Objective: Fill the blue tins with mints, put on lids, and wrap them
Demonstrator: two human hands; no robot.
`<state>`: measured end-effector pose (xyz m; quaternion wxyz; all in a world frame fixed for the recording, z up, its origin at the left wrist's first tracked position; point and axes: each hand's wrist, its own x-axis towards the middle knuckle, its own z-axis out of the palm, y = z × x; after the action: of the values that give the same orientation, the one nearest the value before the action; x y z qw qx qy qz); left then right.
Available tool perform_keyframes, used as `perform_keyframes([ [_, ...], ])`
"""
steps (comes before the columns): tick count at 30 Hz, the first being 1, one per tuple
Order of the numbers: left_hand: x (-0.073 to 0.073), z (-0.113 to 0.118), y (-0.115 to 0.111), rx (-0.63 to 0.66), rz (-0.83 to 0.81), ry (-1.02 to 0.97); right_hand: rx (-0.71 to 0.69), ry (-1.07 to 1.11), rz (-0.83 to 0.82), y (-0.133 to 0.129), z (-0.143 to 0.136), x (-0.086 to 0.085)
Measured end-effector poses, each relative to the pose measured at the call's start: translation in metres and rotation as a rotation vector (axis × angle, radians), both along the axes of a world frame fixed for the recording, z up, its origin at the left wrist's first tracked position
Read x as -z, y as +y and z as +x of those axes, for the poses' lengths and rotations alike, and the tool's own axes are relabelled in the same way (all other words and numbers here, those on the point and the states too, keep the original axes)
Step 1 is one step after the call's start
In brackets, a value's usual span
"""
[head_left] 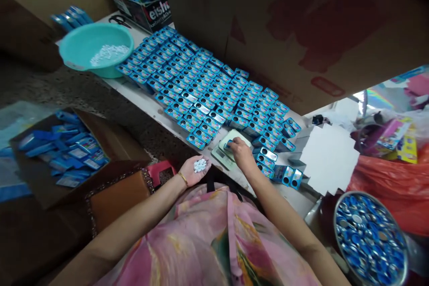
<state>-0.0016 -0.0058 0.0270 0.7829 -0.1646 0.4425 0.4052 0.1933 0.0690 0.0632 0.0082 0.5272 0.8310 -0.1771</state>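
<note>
My left hand (191,173) is turned palm up at the table's front edge, cupped around a small heap of white tablets (200,166). To its right, my right hand (240,151) reaches over a pale kitchen scale (221,159), its fingers closed on a small blue tin (229,143) at the weighing plate. The fingers cover most of that tin. Behind both hands, many blue tins with dark round holes (191,119) stand packed in rows. A few more blue tins (265,170) are beside my right wrist.
A turquoise basin (97,31) with white tablets stands at the table's left end. A large cardboard box (254,22) rises behind the rows. At lower left, a carton (124,152) holds blue packs; at lower right, a round container (338,243) holds blue and silver pieces.
</note>
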Motion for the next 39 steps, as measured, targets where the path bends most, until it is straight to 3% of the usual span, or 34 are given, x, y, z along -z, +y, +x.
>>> perform_keyframes([
  [5,0.002,-0.007,0.01,0.056,0.011,-0.024,0.086,0.373,0.046,-0.001,0.014,0.002],
  [10,0.005,-0.005,0.006,0.16,0.045,-0.065,0.189,0.581,0.095,-0.033,0.021,-0.011],
  [15,0.008,0.013,0.0,0.245,0.037,-0.182,-0.15,0.415,-0.055,-0.07,-0.015,-0.006],
  [18,0.011,0.023,-0.002,0.246,-0.005,-0.191,-0.215,0.231,-0.1,-0.076,-0.031,0.006],
  [24,0.013,0.029,-0.004,0.24,0.004,-0.26,-0.223,0.247,-0.081,-0.076,-0.02,0.019],
  [31,0.013,0.037,0.004,0.177,0.085,-0.259,-0.012,0.636,-0.103,-0.067,-0.002,0.002],
  [36,0.013,0.035,0.005,0.217,0.069,-0.215,0.162,0.621,-0.014,-0.038,0.013,-0.003],
  [39,0.012,0.031,0.006,0.196,0.052,-0.181,0.17,0.524,0.057,-0.015,0.017,0.004],
])
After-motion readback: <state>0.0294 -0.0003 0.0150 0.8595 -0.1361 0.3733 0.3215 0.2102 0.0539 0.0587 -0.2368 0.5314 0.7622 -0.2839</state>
